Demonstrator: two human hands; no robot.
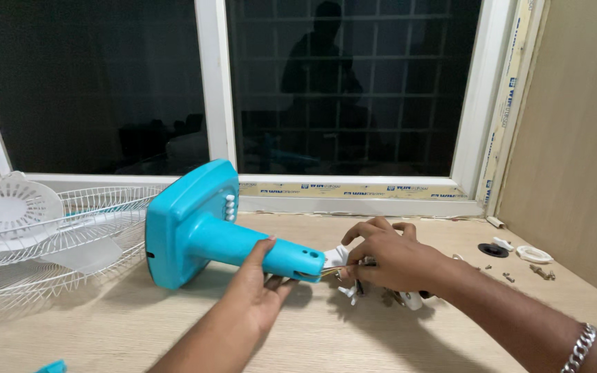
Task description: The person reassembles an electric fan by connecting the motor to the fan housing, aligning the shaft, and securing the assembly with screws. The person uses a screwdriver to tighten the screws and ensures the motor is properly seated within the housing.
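A turquoise fan stand [202, 224], square base and thick neck with white buttons, lies on its side on a wooden table [126, 324]. My left hand [260, 287] grips the neck from below, near its open end. My right hand [388, 255] is closed on a white plastic part with thin wires [336, 259] coming out of the neck's end. Small white pieces [348, 293] lie under that hand, partly hidden by it.
A white wire fan grille [91, 217] and a round white cover [8, 207] with a pale blade lie at the left. Screws [542, 272], a black disc [493, 250] and a white ring [535, 254] sit at the right by the wall. A dark window is behind.
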